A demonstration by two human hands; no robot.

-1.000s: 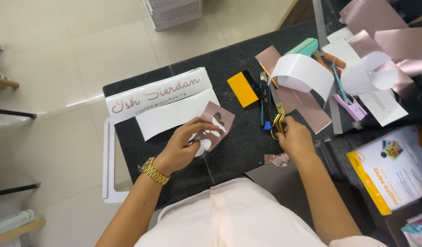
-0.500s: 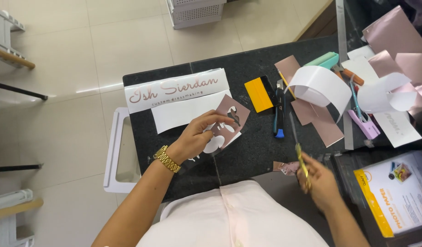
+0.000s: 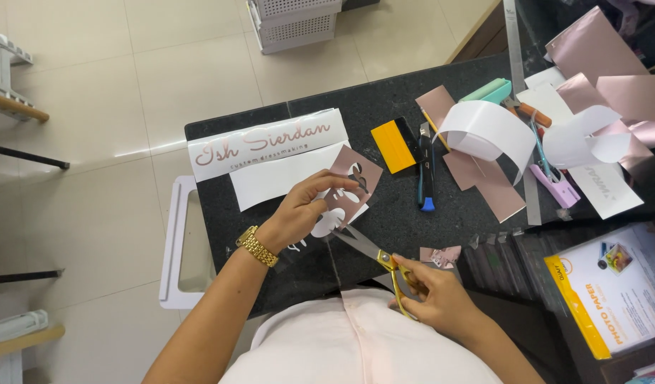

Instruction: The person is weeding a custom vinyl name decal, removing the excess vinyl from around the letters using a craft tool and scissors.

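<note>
While a long white banner (image 3: pixel 270 144) with rose-gold script lies at the black counter's (image 3: pixel 384 220) far left edge, a photo-paper pack (image 3: pixel 611 284), white with a yellow band, sits at the right. Just below the banner lies a plain white sheet (image 3: pixel 270 181). Near the middle, the left hand (image 3: pixel 302 212) curls round a small rose-gold vinyl piece (image 3: pixel 349 188), pinching its edge. The right hand (image 3: pixel 430 299) is closed through the handles of gold scissors (image 3: pixel 373 252), whose blades, slightly parted, meet that piece's lower edge.

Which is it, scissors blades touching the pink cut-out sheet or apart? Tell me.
Touching. The head view shows the scissors blade tips meeting the lower edge of the pink sheet held by the left hand.
</note>
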